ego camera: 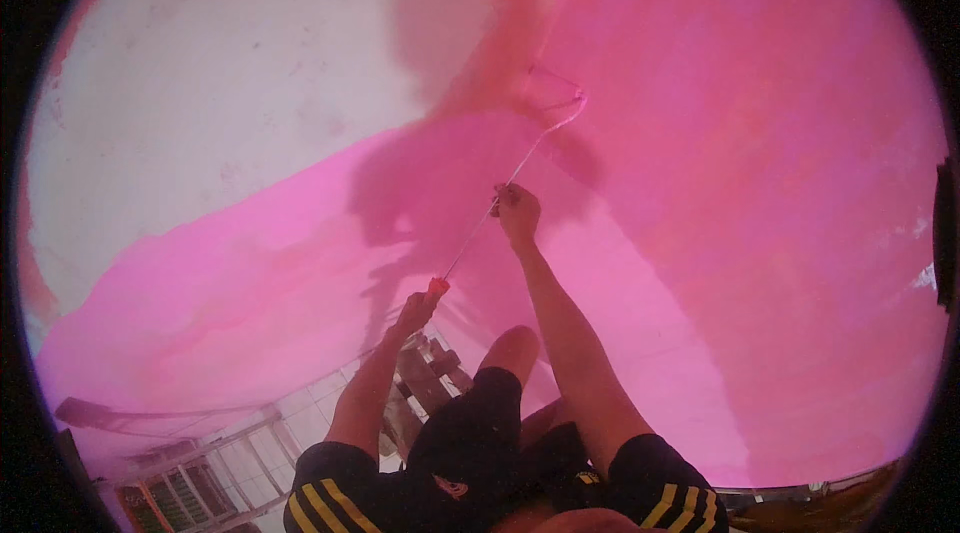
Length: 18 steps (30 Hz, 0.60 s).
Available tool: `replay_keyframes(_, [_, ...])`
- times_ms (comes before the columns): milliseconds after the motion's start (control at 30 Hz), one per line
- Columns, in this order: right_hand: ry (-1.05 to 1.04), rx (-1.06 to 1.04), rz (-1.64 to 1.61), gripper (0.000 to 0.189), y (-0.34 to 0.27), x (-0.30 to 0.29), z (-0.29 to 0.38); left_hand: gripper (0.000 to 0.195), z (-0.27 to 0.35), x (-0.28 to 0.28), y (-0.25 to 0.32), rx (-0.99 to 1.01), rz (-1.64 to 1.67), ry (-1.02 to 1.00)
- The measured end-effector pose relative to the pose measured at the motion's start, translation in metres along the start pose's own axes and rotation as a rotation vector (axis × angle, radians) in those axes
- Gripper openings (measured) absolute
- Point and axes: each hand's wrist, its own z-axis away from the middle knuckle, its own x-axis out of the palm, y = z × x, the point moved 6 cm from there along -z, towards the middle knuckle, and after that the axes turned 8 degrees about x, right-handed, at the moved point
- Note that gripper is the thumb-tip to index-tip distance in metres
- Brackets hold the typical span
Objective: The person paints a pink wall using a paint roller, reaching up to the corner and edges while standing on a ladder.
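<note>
A paint roller [556, 89] rests against the pink wall [720, 195], close to the line where two wall faces meet. Its pink-stained metal rod [471, 240] slants down to an orange-red handle [438, 287]. Around that handle my left hand [415, 312] is closed. Farther up, my right hand [519, 213] grips the rod below its bend. Pinkish paint makes the roller's sleeve hard to tell from the wall behind it.
A large white patch [247, 83] shows on the left wall face above fresh pink paint. Below me are wooden planks [421, 375], a white tiled floor [307, 405] and a ladder-like frame [225, 450]. My bent knee [514, 345] is near the wall. Shadows fall across the corner.
</note>
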Motion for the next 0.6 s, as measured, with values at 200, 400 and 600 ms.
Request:
replay_keyframes(200, [0.024,0.001,-0.212,0.018,-0.034,-0.014,0.009,0.038,0.037,-0.051,0.067,0.063,-0.282,0.526])
replay_keyframes(400, [0.006,-0.074,-0.203,0.019,-0.103,-0.015,0.024,0.032,0.058,-0.060,0.090,0.084,-0.127,0.534])
replay_keyframes(600, [-0.102,-0.116,-0.196,0.017,-0.100,-0.007,0.010,0.056,0.038,-0.008,0.068,-0.005,0.675,0.191])
